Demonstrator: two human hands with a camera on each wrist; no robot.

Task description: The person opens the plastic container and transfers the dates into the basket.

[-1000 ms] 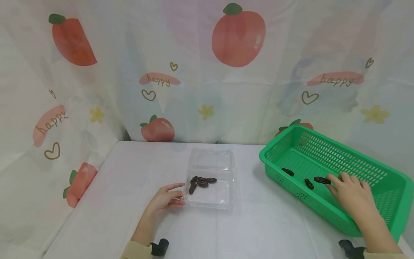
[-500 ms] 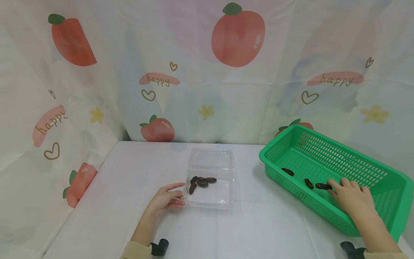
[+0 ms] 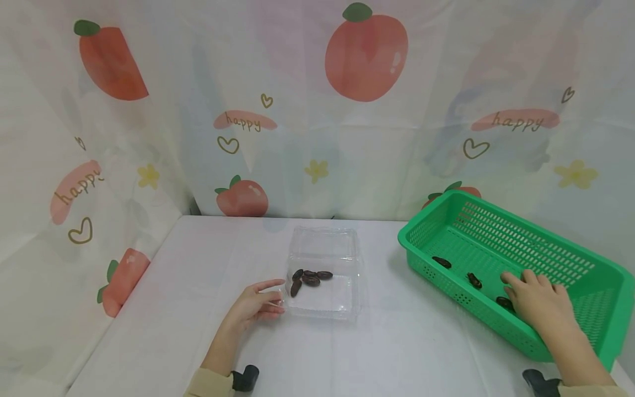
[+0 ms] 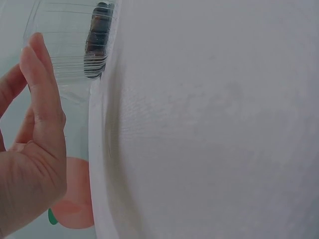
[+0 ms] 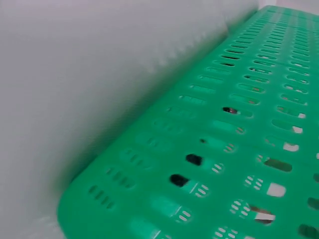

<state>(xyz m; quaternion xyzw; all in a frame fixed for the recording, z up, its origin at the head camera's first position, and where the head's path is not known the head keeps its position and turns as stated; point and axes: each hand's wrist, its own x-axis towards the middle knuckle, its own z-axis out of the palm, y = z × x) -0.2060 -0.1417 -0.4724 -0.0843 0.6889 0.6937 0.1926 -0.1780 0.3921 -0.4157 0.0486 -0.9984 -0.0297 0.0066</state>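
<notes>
In the head view a clear plastic box (image 3: 327,300) lies opened on the table, with several dark brown, date-like oval pieces (image 3: 311,280) in it. My left hand (image 3: 255,306) pinches the box's left rim; the left wrist view shows its fingertips against the clear wall, with a dark ridged piece (image 4: 98,40) behind the plastic. My right hand (image 3: 541,300) is inside the green basket (image 3: 436,284), fingers apart. Just below its fingers lies one dark oval piece (image 3: 505,302), partly hidden. Two others, a smooth one (image 3: 441,262) and a rougher one (image 3: 474,280), lie further left.
A white cloth covers the table (image 3: 397,342). Behind it hangs a fruit-printed curtain (image 3: 297,160). The basket's slotted wall (image 5: 149,159) fills much of the right wrist view and hides my right hand there. Dark bits show through the slots.
The oval piece that my right fingers held has come down onto the basket floor, nearer to me, and the fingers have parted from it. My left hand and the box stay put.
</notes>
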